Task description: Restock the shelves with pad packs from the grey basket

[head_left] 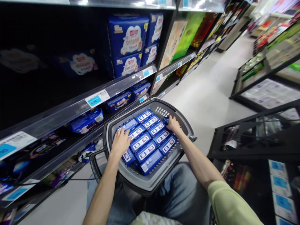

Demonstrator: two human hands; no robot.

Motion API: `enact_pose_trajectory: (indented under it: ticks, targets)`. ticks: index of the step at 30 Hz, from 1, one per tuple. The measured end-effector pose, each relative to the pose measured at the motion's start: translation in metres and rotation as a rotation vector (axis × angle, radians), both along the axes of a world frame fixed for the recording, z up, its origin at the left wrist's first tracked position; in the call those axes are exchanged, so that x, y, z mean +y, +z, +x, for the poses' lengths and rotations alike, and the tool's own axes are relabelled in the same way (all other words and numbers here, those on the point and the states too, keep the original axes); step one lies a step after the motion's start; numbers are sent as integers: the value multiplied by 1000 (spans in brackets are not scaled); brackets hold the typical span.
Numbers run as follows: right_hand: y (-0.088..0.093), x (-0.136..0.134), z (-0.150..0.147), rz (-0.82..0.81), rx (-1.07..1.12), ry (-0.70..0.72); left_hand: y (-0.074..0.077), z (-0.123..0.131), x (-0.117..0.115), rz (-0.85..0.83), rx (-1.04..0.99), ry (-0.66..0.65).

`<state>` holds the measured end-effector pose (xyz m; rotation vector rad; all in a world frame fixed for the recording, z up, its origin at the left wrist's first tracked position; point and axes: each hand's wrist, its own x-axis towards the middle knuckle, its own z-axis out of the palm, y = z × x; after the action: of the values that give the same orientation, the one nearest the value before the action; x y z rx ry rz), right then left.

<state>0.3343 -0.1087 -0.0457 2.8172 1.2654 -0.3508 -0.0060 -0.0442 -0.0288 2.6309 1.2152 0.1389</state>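
A grey shopping basket with a black rim stands in front of my knees, close to the shelf. Inside it, blue plastic-wrapped packs lie in tight rows, their white label strips facing up. My left hand rests on the packs along the basket's left side, fingers apart and laid flat. At the basket's far right corner, my right hand has its fingers closed on a blue pack, mostly covered by the hand. The black basket handle hangs out at the left.
Left of the basket runs a store shelf with price tags. Larger blue packs stand on it, and more lie on the level below. A dark display rack is on the right. Pale floor stretches ahead between them.
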Motion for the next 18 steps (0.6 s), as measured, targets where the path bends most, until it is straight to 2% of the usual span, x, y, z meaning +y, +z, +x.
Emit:
enact_pose_trajectory:
  ticks: [5,9,11,14,16,18]
  targets:
    - [11,-1,-4,35,2,-10,3,0,0,-48,-45,20]
    - [36,0,-12,146,-43,17,5,-1,2,-82,-111,43]
    - [53,0,-21,315,-73,30,6,-2,2,-110,-183,61]
    - [79,2,-41,665,-54,28,8,-3,2,-155,-334,99]
    - [91,5,-60,880,75,-9,10,-3,2,-181,-453,122]
    - [97,10,-83,1076,341,-88,10,-1,1,-214,-572,131]
